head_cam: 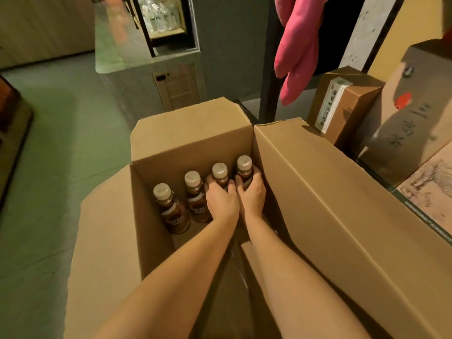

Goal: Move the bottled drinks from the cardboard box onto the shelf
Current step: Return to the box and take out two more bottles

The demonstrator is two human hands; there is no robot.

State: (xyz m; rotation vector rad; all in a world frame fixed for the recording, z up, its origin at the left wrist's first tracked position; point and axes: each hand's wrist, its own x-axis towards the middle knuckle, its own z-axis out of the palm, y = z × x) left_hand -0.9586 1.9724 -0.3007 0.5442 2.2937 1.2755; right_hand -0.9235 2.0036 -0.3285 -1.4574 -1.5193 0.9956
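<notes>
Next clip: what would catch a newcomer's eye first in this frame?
The eye goes first to two bare arms reaching into the open cardboard box at centre. There the left hand and right hand each grip one of four brown, pale-capped bottles standing in a row. Next comes the bright pink glove hanging at upper right, above brown cartons at the right edge.
</notes>
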